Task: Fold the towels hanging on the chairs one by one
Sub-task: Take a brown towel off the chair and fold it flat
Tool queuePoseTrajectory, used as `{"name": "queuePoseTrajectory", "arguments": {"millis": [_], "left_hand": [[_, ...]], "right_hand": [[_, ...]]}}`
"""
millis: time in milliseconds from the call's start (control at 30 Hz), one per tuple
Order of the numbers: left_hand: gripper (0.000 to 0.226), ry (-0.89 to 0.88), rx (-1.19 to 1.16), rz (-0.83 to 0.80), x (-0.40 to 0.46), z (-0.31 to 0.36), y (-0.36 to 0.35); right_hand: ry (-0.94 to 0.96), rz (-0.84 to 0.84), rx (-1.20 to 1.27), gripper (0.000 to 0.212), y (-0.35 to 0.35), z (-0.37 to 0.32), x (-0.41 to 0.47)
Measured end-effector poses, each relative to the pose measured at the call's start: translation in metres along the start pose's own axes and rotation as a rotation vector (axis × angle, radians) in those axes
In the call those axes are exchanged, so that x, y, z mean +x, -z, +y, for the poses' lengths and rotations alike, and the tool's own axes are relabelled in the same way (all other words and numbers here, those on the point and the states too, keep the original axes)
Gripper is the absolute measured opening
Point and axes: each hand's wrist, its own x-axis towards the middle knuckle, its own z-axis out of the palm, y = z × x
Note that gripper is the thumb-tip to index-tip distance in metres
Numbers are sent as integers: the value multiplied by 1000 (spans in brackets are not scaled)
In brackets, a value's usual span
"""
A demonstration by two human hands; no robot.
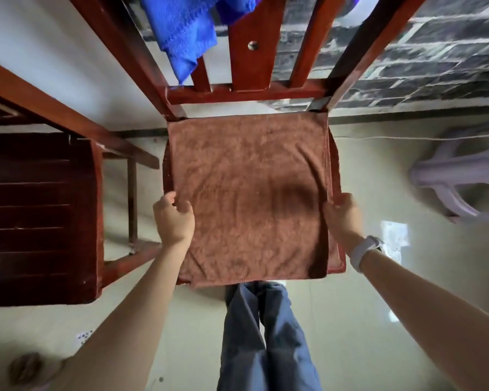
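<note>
The brown towel lies spread flat over the seat of the wooden chair, covering nearly all of it, its near edge drooping a little over the seat's front. Each grip sits on one side edge, roughly midway along it. The left hand has its fingers curled over the left edge, pinching the cloth; the right hand does the same on the right edge, its fingertips tucked under the hem. The towel thus stretches straight across between the two grips, with about half of it lying beyond them toward the chair back and half on the near side. Neither hand is nearer; they are level, so a fold would probably carry one half over the other, front to back.

Beyond the grips, a blue towel hangs on the chair back. To the left of the left grip stands a second chair with a dark slatted seat.
</note>
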Motion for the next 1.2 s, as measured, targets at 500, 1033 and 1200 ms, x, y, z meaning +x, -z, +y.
{"name": "queuePoseTrajectory", "arguments": {"millis": [500, 1033, 1200], "left_hand": [[31, 356, 55, -21, -75, -97, 3], [37, 689, -196, -2, -72, -88, -16], [13, 656, -176, 26, -75, -70, -10]], "right_hand": [[-228, -87, -212, 28, -26, 105, -63], [-195, -207, 449, 20, 6, 74, -48], [-227, -186, 510, 21, 14, 74, -48]]}}
